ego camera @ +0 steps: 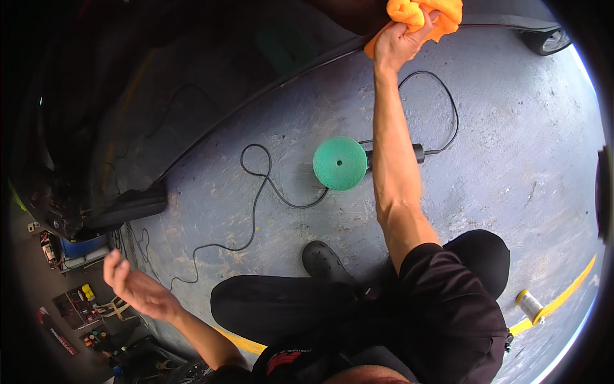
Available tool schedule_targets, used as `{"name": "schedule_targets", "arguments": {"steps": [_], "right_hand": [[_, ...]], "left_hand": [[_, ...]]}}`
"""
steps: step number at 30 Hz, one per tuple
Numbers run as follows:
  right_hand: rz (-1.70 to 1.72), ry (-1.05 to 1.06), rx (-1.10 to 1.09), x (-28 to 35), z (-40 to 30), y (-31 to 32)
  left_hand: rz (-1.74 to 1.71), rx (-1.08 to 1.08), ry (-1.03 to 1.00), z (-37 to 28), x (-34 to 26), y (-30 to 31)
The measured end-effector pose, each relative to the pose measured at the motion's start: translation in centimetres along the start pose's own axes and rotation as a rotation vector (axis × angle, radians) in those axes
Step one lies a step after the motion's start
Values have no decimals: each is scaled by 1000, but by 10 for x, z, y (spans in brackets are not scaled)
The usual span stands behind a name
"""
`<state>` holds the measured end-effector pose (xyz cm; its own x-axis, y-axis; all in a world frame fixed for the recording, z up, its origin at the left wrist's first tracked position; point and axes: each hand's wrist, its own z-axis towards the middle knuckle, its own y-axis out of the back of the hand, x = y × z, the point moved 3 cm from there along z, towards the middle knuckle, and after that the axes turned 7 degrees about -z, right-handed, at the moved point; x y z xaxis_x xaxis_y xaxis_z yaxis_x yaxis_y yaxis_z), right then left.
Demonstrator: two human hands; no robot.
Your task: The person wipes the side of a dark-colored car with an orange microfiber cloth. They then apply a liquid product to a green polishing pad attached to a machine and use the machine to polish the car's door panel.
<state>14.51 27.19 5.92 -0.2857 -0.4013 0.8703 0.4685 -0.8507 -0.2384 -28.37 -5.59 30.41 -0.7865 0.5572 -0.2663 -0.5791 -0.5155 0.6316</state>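
Observation:
My right hand (397,47) grips a bunched orange cloth (446,17) at the top of the view. The cloth lies against or just in front of the lower side of a glossy black car (230,67); contact is hard to tell. Off to the left, my left hand (144,294) is raised with its fingers apart, holding nothing. Below my right forearm, a power polisher rests on the floor with its green foam pad (339,165) facing up. My forearm hides part of its body, and a black handle end (418,153) shows beyond.
A black power cord (253,216) loops across the worn grey floor (297,225). One car wheel (554,42) is at upper right, a tire (144,204) at left. A yellow-ended spool-like object (530,306) lies by a yellow line. Shelves with supplies (79,307) stand lower left.

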Motion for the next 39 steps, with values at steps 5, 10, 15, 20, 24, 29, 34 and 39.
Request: {"name": "schedule_targets", "arguments": {"steps": [5,10,15,20,24,29,34,39], "right_hand": [[-69,48,390,78,-215,-46],[118,-115,505,84,-252,-48],[-62,-240,-262,1,-16,-22],[10,-265,-341,-23,21,-14],[7,-375,125,68,-190,-51],[136,-518,507,90,-248,-38],[-220,-116,-111,-11,-26,2],[-421,-154,-290,-18,-5,-4]], "left_hand": [[-201,22,87,4,-58,-60],[-4,408,127,6,-67,-113],[-6,264,253,-12,-58,-93],[-116,226,292,-12,-45,-81],[-192,219,224,12,-42,-126],[-101,329,227,16,-35,-165],[-56,253,325,-16,-28,-108],[-132,197,319,-23,-16,-69]]}}
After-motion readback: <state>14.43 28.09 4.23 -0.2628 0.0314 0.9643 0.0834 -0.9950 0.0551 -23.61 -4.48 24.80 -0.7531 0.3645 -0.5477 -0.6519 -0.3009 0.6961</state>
